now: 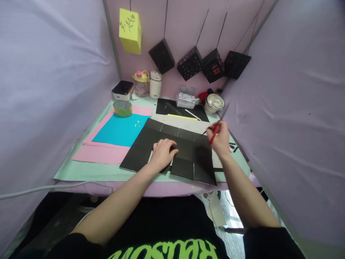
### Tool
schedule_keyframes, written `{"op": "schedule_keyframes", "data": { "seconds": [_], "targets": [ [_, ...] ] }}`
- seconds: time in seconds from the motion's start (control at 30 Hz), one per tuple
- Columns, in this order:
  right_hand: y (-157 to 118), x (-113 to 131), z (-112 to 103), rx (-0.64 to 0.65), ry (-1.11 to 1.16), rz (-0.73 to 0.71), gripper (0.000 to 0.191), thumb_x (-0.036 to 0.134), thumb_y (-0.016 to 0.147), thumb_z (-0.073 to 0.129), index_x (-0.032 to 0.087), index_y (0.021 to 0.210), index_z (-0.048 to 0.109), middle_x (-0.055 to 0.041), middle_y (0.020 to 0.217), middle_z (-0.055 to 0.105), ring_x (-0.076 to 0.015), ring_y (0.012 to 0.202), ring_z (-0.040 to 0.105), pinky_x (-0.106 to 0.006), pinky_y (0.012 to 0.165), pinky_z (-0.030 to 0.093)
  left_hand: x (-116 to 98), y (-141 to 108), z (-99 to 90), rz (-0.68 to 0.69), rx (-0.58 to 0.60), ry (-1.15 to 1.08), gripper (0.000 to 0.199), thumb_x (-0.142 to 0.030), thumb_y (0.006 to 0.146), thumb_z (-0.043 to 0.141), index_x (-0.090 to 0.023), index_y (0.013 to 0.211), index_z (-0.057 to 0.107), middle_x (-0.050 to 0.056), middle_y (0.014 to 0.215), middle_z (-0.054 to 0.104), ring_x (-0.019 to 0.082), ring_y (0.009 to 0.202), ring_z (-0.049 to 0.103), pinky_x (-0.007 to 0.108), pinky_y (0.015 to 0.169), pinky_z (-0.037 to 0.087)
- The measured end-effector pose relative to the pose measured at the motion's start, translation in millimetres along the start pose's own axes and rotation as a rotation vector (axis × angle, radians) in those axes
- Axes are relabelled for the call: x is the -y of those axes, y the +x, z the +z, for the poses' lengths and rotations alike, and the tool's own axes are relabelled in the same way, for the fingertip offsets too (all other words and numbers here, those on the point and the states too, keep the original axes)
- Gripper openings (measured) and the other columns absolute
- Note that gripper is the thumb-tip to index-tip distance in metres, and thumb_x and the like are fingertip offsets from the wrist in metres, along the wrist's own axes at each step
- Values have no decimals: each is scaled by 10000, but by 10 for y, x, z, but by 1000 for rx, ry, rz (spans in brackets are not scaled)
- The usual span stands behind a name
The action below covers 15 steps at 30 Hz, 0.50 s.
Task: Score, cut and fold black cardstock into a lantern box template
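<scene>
A large sheet of black card (185, 147), scored with pale fold lines and slit along its near edge, lies on the table in front of me. My left hand (162, 153) rests palm down on its middle, fingers bent and thumb apart, holding nothing. Over the right part of the card, my right hand (221, 138) is closed around red-handled scissors (215, 132). Blurred dark blades point up and to the right from the fist. A thin dark tip sticks out to the left; whether it is a separate pen I cannot tell.
Blue paper (115, 129) and pink paper (101, 154) lie left, with a tape roll (122, 109). Behind are a white bottle (155, 85), a box of pens (186, 100), a round cream pot (214, 103) and a yellow strip (182, 117). Paper lanterns (190, 63) hang above; cloth walls flank both sides.
</scene>
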State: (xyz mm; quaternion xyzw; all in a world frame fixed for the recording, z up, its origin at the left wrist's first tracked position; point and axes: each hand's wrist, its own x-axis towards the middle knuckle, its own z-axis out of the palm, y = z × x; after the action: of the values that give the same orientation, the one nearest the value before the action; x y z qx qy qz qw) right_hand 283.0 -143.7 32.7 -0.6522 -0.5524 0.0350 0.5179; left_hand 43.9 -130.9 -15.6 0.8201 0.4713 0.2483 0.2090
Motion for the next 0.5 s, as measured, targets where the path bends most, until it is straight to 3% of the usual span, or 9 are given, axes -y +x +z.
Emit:
{"op": "schedule_keyframes", "data": {
  "seconds": [0.07,0.17,0.27,0.4,0.5],
  "targets": [
    [182,-207,-273,-103,-141,-20,291,272,749,542,207,1026,481,-69,960,635,-197,825,608,-379,830,471,14,-4,9,40,18,11,166,-314,893,579,-268,1037,647,26,1194,647,222,1160,531,382,963,344],
    [276,-492,-559,-10,-402,176,381,262,699,593,182,1067,539,-95,903,651,-259,799,612,-433,790,464,53,9,36,73,59,45,195,-278,910,544,-273,1059,669,19,1330,590,216,1278,473,401,1055,290],
    [137,-639,-655,24,-442,249,421,323,698,636,174,1084,558,-131,997,666,-299,872,629,-455,805,466,102,43,70,83,86,111,251,-241,928,506,-274,1118,666,25,1390,548,214,1349,413,432,1129,203],
    [-177,-533,-635,59,-290,234,394,378,711,667,199,1045,560,-119,1075,683,-267,863,654,-440,816,485,157,113,118,67,62,199,286,-247,945,473,-274,1165,653,40,1409,528,223,1361,402,453,1145,190],
    [-387,-277,-632,120,-62,279,360,453,740,668,217,979,538,-117,1139,672,-203,708,649,-376,684,512,185,185,148,15,18,265,301,-252,953,454,-264,1187,642,58,1411,524,230,1362,400,466,1139,212]
  ]
}}
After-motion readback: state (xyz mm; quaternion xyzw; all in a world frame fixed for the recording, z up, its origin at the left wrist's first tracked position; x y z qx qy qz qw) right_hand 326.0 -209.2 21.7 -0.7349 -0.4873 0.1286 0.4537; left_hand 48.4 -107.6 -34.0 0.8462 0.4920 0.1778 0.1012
